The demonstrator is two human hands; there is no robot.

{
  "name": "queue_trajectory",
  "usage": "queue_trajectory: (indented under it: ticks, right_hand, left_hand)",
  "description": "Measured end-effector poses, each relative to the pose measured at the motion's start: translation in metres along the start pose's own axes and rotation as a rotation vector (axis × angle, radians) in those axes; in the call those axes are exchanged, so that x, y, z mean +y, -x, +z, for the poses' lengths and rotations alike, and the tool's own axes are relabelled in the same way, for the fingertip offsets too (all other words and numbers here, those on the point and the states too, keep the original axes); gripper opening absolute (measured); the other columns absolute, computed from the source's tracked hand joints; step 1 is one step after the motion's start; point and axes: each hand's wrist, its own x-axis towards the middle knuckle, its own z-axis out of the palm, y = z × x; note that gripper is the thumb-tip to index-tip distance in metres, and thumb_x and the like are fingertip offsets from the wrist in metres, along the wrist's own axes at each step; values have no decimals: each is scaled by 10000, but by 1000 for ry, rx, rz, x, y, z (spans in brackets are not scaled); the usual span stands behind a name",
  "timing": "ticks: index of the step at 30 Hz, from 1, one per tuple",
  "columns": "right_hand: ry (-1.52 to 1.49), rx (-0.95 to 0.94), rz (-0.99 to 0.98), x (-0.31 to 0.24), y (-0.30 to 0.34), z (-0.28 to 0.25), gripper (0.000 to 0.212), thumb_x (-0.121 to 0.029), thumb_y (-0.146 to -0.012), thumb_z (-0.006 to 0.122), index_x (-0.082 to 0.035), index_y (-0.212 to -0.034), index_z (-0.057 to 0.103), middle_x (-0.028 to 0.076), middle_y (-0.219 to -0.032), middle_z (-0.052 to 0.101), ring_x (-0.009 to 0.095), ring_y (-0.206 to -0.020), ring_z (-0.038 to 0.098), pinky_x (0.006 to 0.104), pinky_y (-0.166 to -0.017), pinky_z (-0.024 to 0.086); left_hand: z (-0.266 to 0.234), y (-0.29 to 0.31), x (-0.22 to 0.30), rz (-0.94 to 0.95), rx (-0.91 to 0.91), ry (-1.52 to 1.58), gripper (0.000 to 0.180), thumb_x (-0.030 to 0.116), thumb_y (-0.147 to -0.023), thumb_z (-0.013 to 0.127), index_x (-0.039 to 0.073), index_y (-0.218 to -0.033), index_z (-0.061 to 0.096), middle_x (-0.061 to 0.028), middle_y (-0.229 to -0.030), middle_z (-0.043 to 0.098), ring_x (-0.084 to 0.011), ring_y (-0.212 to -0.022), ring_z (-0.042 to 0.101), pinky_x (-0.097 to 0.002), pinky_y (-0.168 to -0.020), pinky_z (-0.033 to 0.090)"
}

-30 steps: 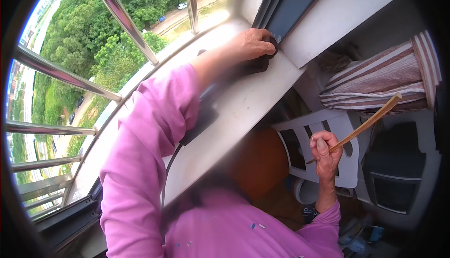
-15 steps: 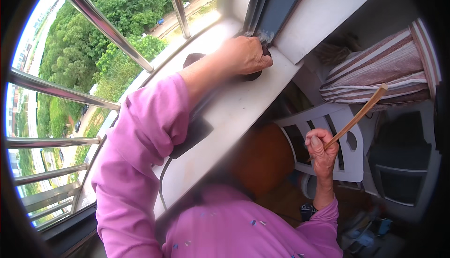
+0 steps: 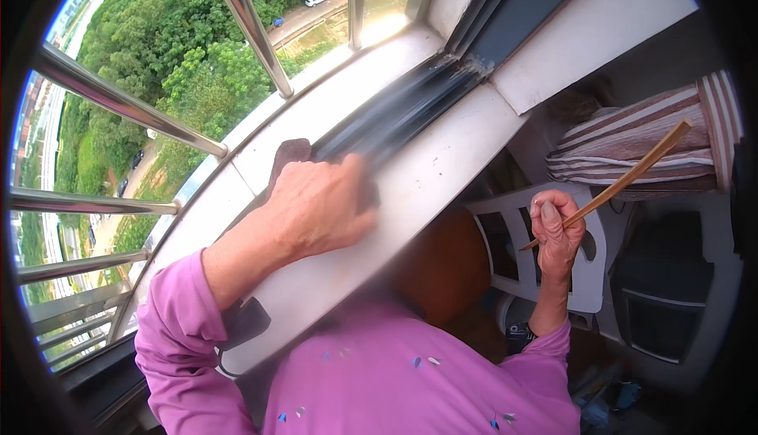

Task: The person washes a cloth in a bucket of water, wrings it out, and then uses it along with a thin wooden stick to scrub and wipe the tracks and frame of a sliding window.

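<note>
My left hand (image 3: 320, 206) is closed over the window track (image 3: 387, 131), knuckles up and slightly blurred. A dark brown cloth (image 3: 290, 152) sticks out beyond its knuckles; most of the cloth is hidden under the hand. Away from the sill, my right hand (image 3: 557, 226) is raised and closed around a slim wooden chopstick (image 3: 632, 173). The chopstick slants up to the right, and its narrower end shows left of the fingers. Grey dust or debris (image 3: 476, 65) lies at the far end of the track, by the dark upright frame.
The white sill (image 3: 426, 186) runs diagonally, with a black flat object (image 3: 249, 320) and cable near my left sleeve. Metal bars (image 3: 253, 28) stand outside, trees beyond. To the right are a white chair back (image 3: 588, 277), an orange-brown rounded thing (image 3: 442, 265) and striped fabric (image 3: 639, 147).
My left hand has drawn back along the track from its far corner toward me, uncovering the dusty end. My right hand still grips the chopstick, slightly farther right.
</note>
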Motion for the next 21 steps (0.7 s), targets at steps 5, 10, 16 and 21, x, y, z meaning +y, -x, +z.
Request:
queue_trajectory:
  ticks: [5,10,16,21]
  right_hand:
    - [47,-65,-35,-8,-16,7,135,-118,-909,565,6,-961,582,22,-783,545,13,-531,365,144,-479,251]
    - [100,-103,-73,-12,-28,8,169,-162,-920,554,3,-945,578,32,-774,544,15,-518,359,156,-458,257]
    - [67,-120,-159,-28,-45,-4,304,-305,-962,467,-20,-931,565,71,-790,535,42,-502,385,158,-447,282]
    - [-190,-239,-277,-67,-59,-10,371,-376,-971,429,-28,-1010,551,58,-779,507,60,-492,380,179,-429,288]
  left_hand:
    - [8,45,-17,-54,-16,-44,339,290,-751,545,-40,-810,490,-211,-592,587,-383,-570,593,-447,-595,461]
    - [-7,76,-30,-212,-242,-23,329,261,-659,587,1,-860,576,-188,-599,576,-387,-605,585,-442,-616,468]
    - [-44,46,-50,-78,168,494,257,160,-697,572,27,-912,619,-138,-732,626,-239,-671,614,-338,-652,484]
    - [-48,-32,-34,178,410,720,396,115,-737,577,28,-1123,557,-142,-937,631,-232,-886,619,-311,-821,488]
